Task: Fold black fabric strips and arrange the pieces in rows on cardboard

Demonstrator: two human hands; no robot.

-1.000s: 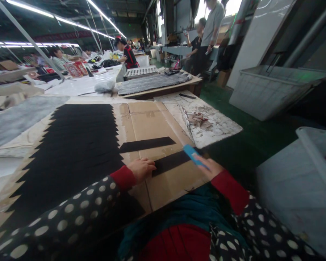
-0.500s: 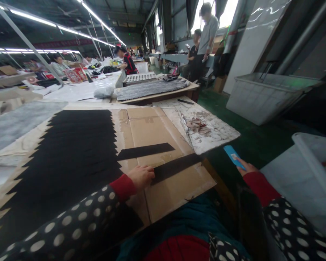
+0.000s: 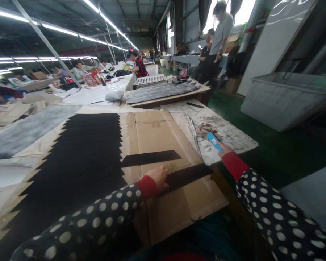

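The left hand (image 3: 159, 176) is palm down on the near end of a black strip (image 3: 191, 176), which lies flat on cardboard (image 3: 170, 223). It appears placed there to keep the strip from sliding. The grip wraps nothing visible; whether the fingertips pinch an edge cannot be told, as the underside is hidden.

The right hand (image 3: 225, 148) has a closed grip on one end of a blue tool (image 3: 214, 140), leaving most of its length free, presumably for reach. The tool is over a worn white board (image 3: 239, 139), close to a heap of scraps (image 3: 205, 128). Contact with either cannot be confirmed.

The held strip's long axis runs crosswise, slanting away from the person towards the right. Its far end points right, at the cardboard's right edge. A second strip (image 3: 152, 157) lies beyond it, nearly parallel, with slanted ends; its left end is close to the notched side of a black layer (image 3: 89, 152). That layer's long axis runs away from the person, and its stepped edges suggest overlapped strips, set out evenly to keep them in order. The tool points away and to the left, its long axis crossing the line of the held strip.

A small black piece (image 3: 195, 105) lies at the board's far side. Farther on, a ridged grey sheet (image 3: 163, 90) rests on another counter (image 3: 206, 88).
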